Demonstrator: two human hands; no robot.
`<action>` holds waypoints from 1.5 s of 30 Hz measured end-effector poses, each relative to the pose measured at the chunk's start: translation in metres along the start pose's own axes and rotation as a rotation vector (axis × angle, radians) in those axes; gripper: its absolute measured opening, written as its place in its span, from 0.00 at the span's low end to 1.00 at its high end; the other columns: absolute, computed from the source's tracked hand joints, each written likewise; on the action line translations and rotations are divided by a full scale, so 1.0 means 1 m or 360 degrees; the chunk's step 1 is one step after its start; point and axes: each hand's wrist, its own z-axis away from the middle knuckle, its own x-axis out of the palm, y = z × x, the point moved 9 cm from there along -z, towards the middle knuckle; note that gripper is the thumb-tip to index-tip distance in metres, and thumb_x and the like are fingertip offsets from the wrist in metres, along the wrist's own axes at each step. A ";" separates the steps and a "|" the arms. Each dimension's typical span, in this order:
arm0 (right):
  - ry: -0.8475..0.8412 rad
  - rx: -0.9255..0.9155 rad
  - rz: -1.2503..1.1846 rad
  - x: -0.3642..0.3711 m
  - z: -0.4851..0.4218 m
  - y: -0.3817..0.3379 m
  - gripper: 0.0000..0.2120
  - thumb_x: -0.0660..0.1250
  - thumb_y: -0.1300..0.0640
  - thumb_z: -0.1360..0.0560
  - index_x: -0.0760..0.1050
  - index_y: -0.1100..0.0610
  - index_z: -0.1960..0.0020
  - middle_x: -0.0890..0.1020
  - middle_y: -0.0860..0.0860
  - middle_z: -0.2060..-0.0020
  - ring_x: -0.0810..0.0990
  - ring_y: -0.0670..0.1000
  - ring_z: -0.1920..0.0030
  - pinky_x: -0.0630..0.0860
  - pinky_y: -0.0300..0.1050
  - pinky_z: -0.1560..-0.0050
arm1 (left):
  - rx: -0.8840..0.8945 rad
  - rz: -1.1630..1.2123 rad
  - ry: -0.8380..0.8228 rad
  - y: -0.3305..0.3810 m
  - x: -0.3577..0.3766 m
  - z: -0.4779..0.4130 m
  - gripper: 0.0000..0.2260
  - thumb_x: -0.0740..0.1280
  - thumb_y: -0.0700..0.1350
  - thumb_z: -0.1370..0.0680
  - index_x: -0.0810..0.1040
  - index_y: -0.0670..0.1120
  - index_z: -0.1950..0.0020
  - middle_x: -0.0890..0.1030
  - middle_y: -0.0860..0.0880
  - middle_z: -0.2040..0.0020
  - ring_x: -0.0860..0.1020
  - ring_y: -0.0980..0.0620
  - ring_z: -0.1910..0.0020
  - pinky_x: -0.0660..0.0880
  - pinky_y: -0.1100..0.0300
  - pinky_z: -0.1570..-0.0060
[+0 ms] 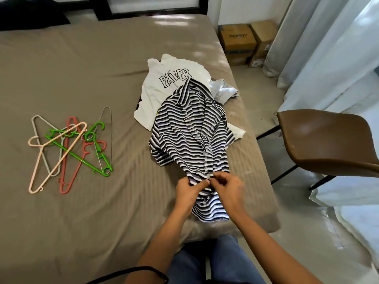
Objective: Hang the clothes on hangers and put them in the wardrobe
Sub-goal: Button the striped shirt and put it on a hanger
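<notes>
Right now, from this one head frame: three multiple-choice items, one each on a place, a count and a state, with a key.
1. Where do the hangers lie?
A. On the bed, left of the striped shirt
B. On a desk
C. In a basket

2. How many cardboard boxes stand by the curtain?
A. One
B. Two
C. Four

3. What are the hands doing?
A. Lying flat on the bed
B. Lifting a hanger
C. Both pinching the striped shirt

Key:
1 A: the hangers lie in a loose heap on the sheet, with the shirt to their right.
2 B: two boxes stand side by side on the floor.
3 C: the left hand and the right hand pinch the shirt's front near its lower end.
</notes>
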 end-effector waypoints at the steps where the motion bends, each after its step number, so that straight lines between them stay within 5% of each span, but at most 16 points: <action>1: -0.0036 0.0030 -0.0057 0.001 -0.001 0.000 0.08 0.72 0.66 0.30 0.82 0.58 0.53 0.81 0.47 0.65 0.78 0.35 0.68 0.69 0.22 0.64 | 0.0009 -0.0009 -0.0015 0.000 -0.001 -0.001 0.08 0.77 0.41 0.34 0.83 0.44 0.57 0.85 0.46 0.58 0.83 0.45 0.55 0.79 0.50 0.50; 6: -0.0310 0.0199 -0.0374 0.016 -0.007 0.007 0.09 0.70 0.72 0.31 0.80 0.59 0.60 0.81 0.52 0.71 0.79 0.45 0.71 0.77 0.39 0.66 | 0.0075 -0.0042 0.0106 0.006 -0.012 0.000 0.07 0.76 0.50 0.32 0.83 0.49 0.57 0.85 0.49 0.58 0.83 0.50 0.55 0.79 0.52 0.51; 9: -0.0372 0.0304 -0.0435 0.020 -0.010 0.015 0.06 0.71 0.73 0.32 0.79 0.68 0.55 0.79 0.52 0.73 0.78 0.44 0.72 0.75 0.36 0.68 | 0.0056 -0.0092 0.0102 0.001 -0.011 -0.001 0.14 0.73 0.60 0.38 0.83 0.57 0.56 0.85 0.51 0.55 0.83 0.50 0.52 0.78 0.48 0.47; 12: -0.0419 0.0342 -0.0401 0.021 -0.011 0.022 0.06 0.71 0.73 0.33 0.79 0.70 0.56 0.77 0.51 0.75 0.75 0.44 0.74 0.73 0.36 0.70 | 0.0047 -0.0118 0.0081 0.000 -0.009 -0.001 0.19 0.72 0.62 0.39 0.83 0.52 0.55 0.85 0.51 0.55 0.82 0.50 0.52 0.78 0.46 0.46; 19: -0.0354 0.0301 -0.0503 0.018 -0.005 0.015 0.11 0.70 0.73 0.32 0.79 0.59 0.63 0.79 0.51 0.74 0.77 0.46 0.71 0.77 0.38 0.67 | 0.0103 -0.0440 0.0004 0.001 -0.011 -0.012 0.26 0.72 0.66 0.40 0.82 0.45 0.56 0.85 0.50 0.59 0.83 0.50 0.56 0.79 0.45 0.52; 27: -0.0391 0.0090 -0.0313 0.016 -0.003 0.003 0.08 0.69 0.66 0.28 0.83 0.57 0.62 0.84 0.52 0.68 0.81 0.49 0.66 0.78 0.42 0.63 | 0.0110 -0.0640 0.0083 0.007 -0.016 -0.014 0.20 0.74 0.60 0.34 0.81 0.43 0.58 0.84 0.48 0.61 0.82 0.49 0.59 0.77 0.52 0.59; 33: -0.0317 0.0392 -0.0733 0.020 0.004 0.014 0.02 0.68 0.69 0.28 0.77 0.66 0.60 0.79 0.57 0.73 0.77 0.47 0.74 0.77 0.38 0.71 | 0.0039 -0.0697 0.0086 0.005 -0.015 -0.017 0.19 0.76 0.56 0.37 0.81 0.41 0.61 0.84 0.45 0.65 0.80 0.49 0.66 0.76 0.54 0.63; 39: -0.0051 -0.0061 0.0279 0.013 0.007 -0.001 0.03 0.73 0.59 0.31 0.80 0.54 0.61 0.81 0.46 0.68 0.78 0.46 0.66 0.72 0.42 0.62 | -0.0203 -0.0414 0.0101 -0.014 -0.009 -0.014 0.20 0.73 0.58 0.38 0.82 0.41 0.62 0.84 0.46 0.63 0.81 0.50 0.63 0.78 0.52 0.58; 45: -0.0020 -0.0287 0.0708 0.024 0.021 -0.008 0.03 0.69 0.60 0.28 0.78 0.59 0.56 0.81 0.54 0.59 0.79 0.56 0.59 0.73 0.50 0.57 | -0.0341 -0.0281 0.0242 -0.038 -0.009 -0.011 0.19 0.71 0.54 0.36 0.80 0.38 0.60 0.83 0.44 0.63 0.81 0.46 0.64 0.78 0.50 0.61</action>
